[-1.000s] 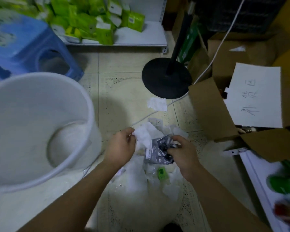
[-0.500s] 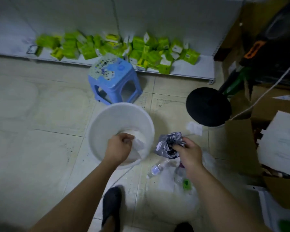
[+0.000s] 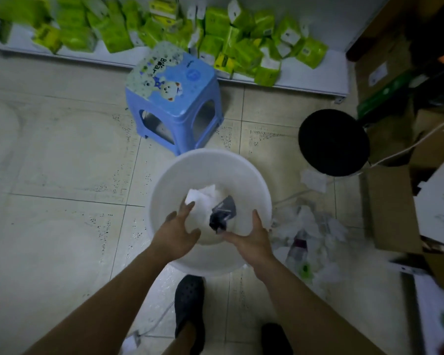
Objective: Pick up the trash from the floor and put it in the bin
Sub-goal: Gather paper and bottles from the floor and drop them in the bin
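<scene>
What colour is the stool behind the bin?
Blue stool, with a cartoon bear print on top; head view, the only one.

Empty left hand (image 3: pixel 176 233), right hand (image 3: pixel 253 239) — spread over bin (image 3: pixel 210 160); wrapper (image 3: pixel 222 212) inside

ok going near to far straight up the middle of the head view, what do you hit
black shoe → white bin, with white paper and a dark wrapper inside → blue stool → green packets on the white shelf

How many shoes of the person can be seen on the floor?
2: one dark shoe just below the white bin, another right of it near the bottom edge, partly cut off.
</scene>
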Demonstrator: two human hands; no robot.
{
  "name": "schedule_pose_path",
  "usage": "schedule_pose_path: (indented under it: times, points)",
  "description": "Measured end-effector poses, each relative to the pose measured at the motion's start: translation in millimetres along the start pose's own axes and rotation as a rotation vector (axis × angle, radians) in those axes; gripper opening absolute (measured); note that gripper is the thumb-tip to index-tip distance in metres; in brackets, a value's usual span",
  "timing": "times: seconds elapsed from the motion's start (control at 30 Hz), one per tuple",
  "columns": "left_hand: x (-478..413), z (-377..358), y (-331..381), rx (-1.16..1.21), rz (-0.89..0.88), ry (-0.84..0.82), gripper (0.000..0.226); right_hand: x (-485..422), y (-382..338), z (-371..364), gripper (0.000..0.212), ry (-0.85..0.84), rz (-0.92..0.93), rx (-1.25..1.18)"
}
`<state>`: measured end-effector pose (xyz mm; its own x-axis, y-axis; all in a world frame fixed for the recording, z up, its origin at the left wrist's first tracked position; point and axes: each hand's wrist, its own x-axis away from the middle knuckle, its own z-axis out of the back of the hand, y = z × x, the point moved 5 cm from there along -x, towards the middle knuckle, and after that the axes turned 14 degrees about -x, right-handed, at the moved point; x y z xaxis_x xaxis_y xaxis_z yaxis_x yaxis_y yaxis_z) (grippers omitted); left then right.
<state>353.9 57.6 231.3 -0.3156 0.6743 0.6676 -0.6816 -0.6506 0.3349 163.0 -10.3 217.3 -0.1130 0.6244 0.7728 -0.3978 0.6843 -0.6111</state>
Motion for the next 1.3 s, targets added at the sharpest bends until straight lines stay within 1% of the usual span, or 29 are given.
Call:
schedule_pose_path:
  times: [0.07,0.1,0.17,0.23,0.3,0.37,0.47,0.57,0.63,0.8,0.93,1.03,1.13,1.23,1.3]
  points:
    - [-0.9,-4.2,0.4,-0.079,-0.013,-0.108,0.077,7.2,-12.7,0.9,0.111,0.041,0.111,0.068]
    - [0.1,-3.2,4.8,-0.086,-0.016,-0.116,0.077,11.3,-18.9,3.0,0.107,0.045,0.143,0.096]
    - [2.0,1.8,24.1,-0.067,-0.058,-0.076,0.071,18.4,-27.8,11.5,0.099,0.041,0.153,0.15]
    - [3.6,6.9,54.8,-0.054,-0.15,-0.037,0.062,23.5,-34.7,26.9,0.092,0.049,0.181,0.188]
    - [1.8,7.5,90.3,-0.057,-0.24,-0.013,0.058,26.9,-38.4,51.3,0.088,0.103,0.205,0.229]
    - [-1.3,0.5,126.0,-0.084,-0.302,0.004,0.058,29.6,-34.0,84.6,0.091,0.191,0.184,0.247]
    - [0.7,-24.5,177.3,-0.172,-0.406,0.024,0.058,31.3,-15.4,141.1,0.092,0.269,0.175,0.22]
    - [7.0,-61.0,224.3,-0.23,-0.469,0.001,0.058,25.3,13.9,199.9,0.09,0.302,0.141,0.26]
    - [7.1,-89.9,251.5,-0.252,-0.469,-0.016,0.057,16.8,38.6,236.5,0.088,0.322,0.079,0.246]
    - [-14.1,-169.0,304.1,-0.276,-0.437,-0.018,0.06,-23.1,102.8,311.7,0.089,0.293,0.077,0.239]
    - [-42.9,-229.4,323.9,-0.294,-0.352,-0.032,0.066,-68.4,155.5,359.9,0.088,0.263,0.014,0.208]
    - [-72.8,-271.4,321.2,-0.256,-0.307,-0.003,0.064,-110.1,185.1,386.3,0.086,0.254,0.042,0.271]
    - [-110.3,-313.2,305.5,-0.247,-0.302,0.008,0.064,-162.7,206.6,396.6,0.089,0.23,0.058,0.35]
    - [-150.9,-346.4,290.1,-0.345,-0.33,0.061,0.068,-222.1,213.8,397.0,0.093,0.181,0.121,0.434]
    - [-183.7,-371.3,275.4,-0.501,-0.332,0.113,0.074,-270.4,222.1,394.7,0.093,0.155,0.177,0.549]
